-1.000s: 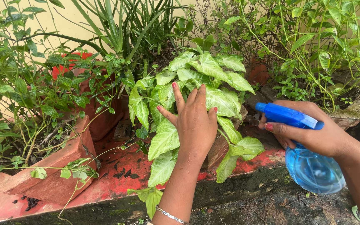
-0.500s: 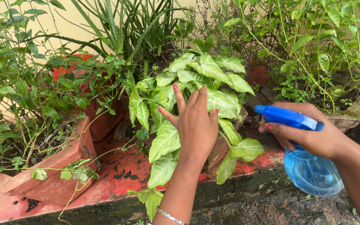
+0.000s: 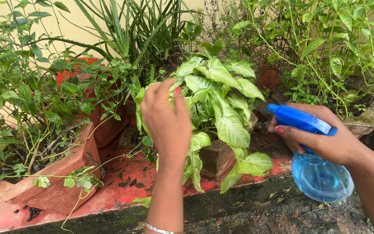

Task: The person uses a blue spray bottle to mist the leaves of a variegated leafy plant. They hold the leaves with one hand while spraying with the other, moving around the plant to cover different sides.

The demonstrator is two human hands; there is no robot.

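Note:
My right hand (image 3: 325,141) grips a blue spray bottle (image 3: 319,175) by its trigger head, the nozzle pointing left toward a pale green, broad-leaved potted plant (image 3: 221,112). The bottle's clear blue body hangs below my fist. My left hand (image 3: 165,119) reaches into that plant from the front, fingers curled around a leaf at its left side. A thin bracelet (image 3: 159,228) shows on my left wrist.
A red-painted brick ledge (image 3: 122,186) carries the pots. A leafy shrub in a red planter (image 3: 44,186) stands at the left, a spiky long-leaved plant (image 3: 126,39) behind, and a bushy plant (image 3: 325,52) at the right. Dark wet ground (image 3: 260,216) lies below.
My left hand has gone from flat with spread fingers to curled around a leaf. The spray bottle has stayed in about the same place.

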